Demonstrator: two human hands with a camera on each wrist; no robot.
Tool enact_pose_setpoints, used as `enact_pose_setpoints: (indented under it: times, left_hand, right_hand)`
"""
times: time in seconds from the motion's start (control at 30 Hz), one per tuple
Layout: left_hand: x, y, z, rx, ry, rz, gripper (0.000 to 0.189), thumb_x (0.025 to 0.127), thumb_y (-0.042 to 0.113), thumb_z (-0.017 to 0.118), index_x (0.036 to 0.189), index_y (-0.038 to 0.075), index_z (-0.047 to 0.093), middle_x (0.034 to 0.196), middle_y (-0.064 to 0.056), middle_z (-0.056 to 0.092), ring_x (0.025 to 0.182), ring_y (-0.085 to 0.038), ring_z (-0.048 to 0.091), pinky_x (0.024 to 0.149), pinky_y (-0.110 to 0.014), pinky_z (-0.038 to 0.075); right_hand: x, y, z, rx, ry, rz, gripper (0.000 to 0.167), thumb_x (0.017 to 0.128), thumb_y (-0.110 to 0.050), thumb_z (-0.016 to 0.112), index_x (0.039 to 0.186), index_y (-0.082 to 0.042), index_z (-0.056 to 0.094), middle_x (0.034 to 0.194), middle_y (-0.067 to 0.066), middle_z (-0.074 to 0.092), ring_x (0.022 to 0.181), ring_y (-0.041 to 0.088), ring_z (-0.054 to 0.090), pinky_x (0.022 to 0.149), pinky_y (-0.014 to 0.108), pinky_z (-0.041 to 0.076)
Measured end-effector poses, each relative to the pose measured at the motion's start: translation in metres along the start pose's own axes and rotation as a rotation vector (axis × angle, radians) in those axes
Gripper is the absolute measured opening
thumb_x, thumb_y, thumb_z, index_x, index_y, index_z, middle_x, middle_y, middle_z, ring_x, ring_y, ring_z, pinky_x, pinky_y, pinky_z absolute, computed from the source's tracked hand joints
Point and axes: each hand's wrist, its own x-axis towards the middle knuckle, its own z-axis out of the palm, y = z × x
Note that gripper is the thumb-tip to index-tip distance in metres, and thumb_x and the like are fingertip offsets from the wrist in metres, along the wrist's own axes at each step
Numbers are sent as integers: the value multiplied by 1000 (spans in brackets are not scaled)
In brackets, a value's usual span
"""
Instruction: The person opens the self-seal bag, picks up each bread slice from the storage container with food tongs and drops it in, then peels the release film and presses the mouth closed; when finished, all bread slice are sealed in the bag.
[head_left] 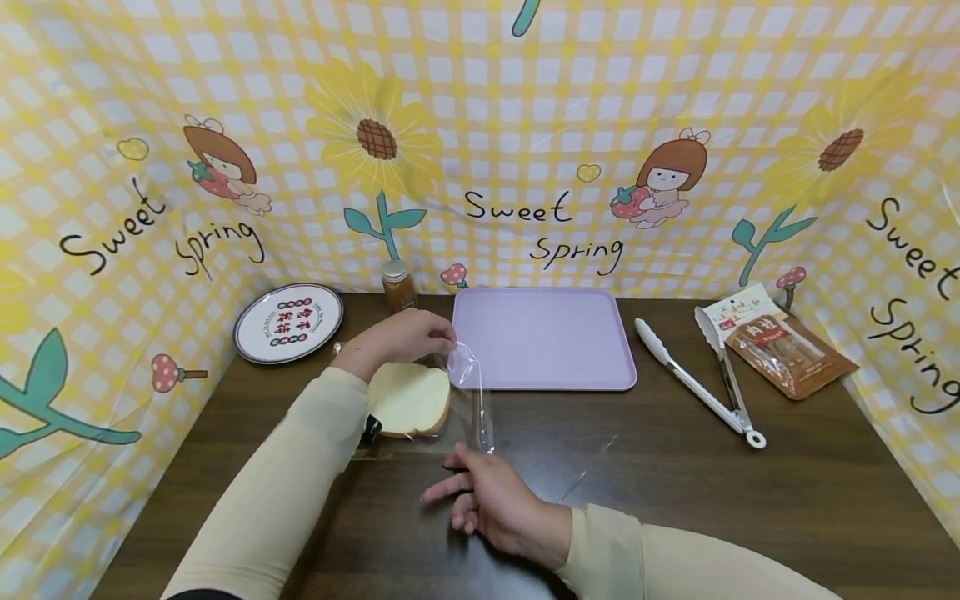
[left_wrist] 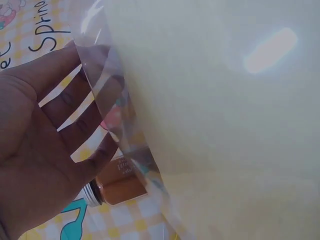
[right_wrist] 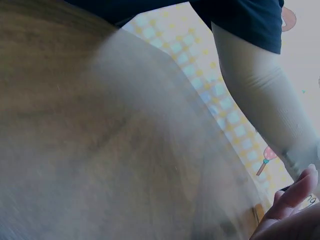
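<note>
A slice of white bread [head_left: 410, 398] lies inside a clear plastic bag [head_left: 486, 417] at the left middle of the table. My left hand [head_left: 405, 335] reaches over the bread and pinches the far edge of the bag. In the left wrist view the hand [left_wrist: 55, 120] has its fingertips at the film, with the bread [left_wrist: 215, 125] filling the right side behind the plastic. Near the bag's front right corner my right hand [head_left: 504, 502] hovers with loosely bent fingers, holding nothing. Only part of that hand [right_wrist: 292, 210] shows in the right wrist view.
A lilac tray [head_left: 543, 342] lies at the back middle. Left of it stand a jar of brown sauce [head_left: 399, 287] and a round printed plate [head_left: 288, 323]. White-tipped tongs [head_left: 705, 387] and a brown food packet [head_left: 787, 346] lie on the right. A patterned cloth [head_left: 510, 150] hangs behind the table.
</note>
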Motion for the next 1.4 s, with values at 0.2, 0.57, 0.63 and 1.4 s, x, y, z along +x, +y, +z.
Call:
enact_pose_setpoints:
  times: [0.2, 0.57, 0.63, 1.4]
  left_hand:
    - [-8, 0, -6, 2, 20, 3, 22, 110, 26, 62, 118, 15, 79, 106, 0, 78, 93, -15, 67, 90, -40, 58]
    - [-35, 1, -15, -1, 140, -17, 23, 111, 28, 61, 121, 16, 78, 109, -2, 80, 93, -15, 73, 88, -41, 60]
    - [-40, 1, -19, 5, 191, -29, 23, 111, 30, 61, 120, 17, 78, 109, -1, 81, 94, -16, 72, 88, -42, 60]
    - [-97, 53, -34, -450, 685, 154, 20, 111, 23, 60, 116, 7, 72, 97, -9, 73, 89, -12, 71, 76, -18, 58]
  right_hand:
    - [9, -7, -5, -16, 41, 12, 49, 117, -30, 36, 141, 10, 52, 84, 4, 78, 44, 0, 54, 42, 11, 42]
    - [4, -11, -13, -293, 70, -166, 38, 111, -22, 48, 131, 2, 69, 86, 10, 80, 41, 5, 57, 38, 18, 45]
    - [1, -18, -17, -407, 80, -259, 34, 110, -19, 50, 128, -2, 73, 90, 14, 81, 42, 6, 59, 37, 21, 46]
    - [-64, -161, -62, -1167, 443, -1518, 16, 101, -9, 63, 95, -4, 77, 81, 5, 75, 62, 9, 61, 55, 21, 52]
